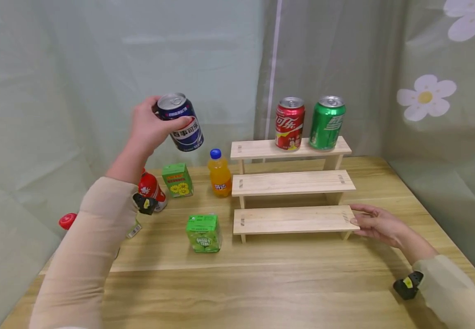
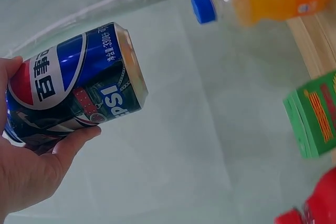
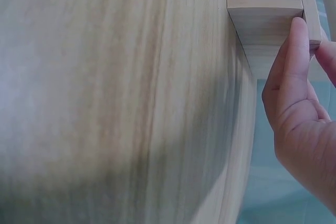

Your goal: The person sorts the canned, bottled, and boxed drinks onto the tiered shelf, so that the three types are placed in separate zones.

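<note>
High over the back left of the table, my left hand [image 1: 149, 125] grips a dark blue Pepsi can [image 1: 186, 130], thumb across its front label. In the left wrist view the can [image 2: 79, 82] tilts, its bottom end facing the bottle. My right hand [image 1: 379, 226] pinches the right end of the lowest step of a three-step wooden display rack [image 1: 291, 220]; in the right wrist view its fingers [image 3: 298, 51] lie under the board, the thumb on the other side. On the top step stand a red cola can [image 1: 290, 123] and a green can [image 1: 328, 123].
Left of the rack stand an orange soda bottle [image 1: 220, 176], a green carton with yellow flowers [image 1: 177, 180] and a bright green carton [image 1: 203, 234]. A red bottle [image 1: 150, 185] and a red cap [image 1: 67, 220] are partly behind my left arm. Curtains [image 1: 200, 55] enclose the wooden table [image 1: 262, 292].
</note>
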{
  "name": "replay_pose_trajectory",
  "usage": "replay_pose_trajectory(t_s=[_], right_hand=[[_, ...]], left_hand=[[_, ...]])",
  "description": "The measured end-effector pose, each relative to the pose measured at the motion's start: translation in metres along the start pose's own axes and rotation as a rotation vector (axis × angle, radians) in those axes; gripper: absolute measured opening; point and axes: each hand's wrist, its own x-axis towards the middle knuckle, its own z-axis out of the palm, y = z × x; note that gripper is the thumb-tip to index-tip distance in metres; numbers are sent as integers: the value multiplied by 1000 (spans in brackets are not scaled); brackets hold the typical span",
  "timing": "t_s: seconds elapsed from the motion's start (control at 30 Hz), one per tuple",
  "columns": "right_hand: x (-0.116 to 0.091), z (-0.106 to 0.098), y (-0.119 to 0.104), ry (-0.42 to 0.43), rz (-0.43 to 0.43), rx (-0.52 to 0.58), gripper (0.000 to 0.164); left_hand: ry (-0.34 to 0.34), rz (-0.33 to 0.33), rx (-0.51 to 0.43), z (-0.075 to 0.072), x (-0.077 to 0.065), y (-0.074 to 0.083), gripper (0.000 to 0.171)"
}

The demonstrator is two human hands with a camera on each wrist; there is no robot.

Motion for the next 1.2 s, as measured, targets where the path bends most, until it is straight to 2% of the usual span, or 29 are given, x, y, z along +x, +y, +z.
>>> replay_pose_trajectory(t_s=[0.07,0.27,0.47,0.7,0.9,1.2], right_hand=[[0,-1,0,0,1,-10,33],[1,-1,3,19,19,-55,54],[1,-2,6,5,15,-45,55],[-1,-2,7,-17,9,-7,33],[0,-2,6,-22,10,23,32],[2,-3,2,-44,-1,22,31]], left_hand=[[-5,3,-26,6,1,4,73],[-26,31,-52,27,8,9,70],[-40,59,-81,46,15,11,66],[-73,48,-120,69,21,15,65],[-91,51,-135,84,26,17,65],[-124,91,-136,105,30,28,65]])
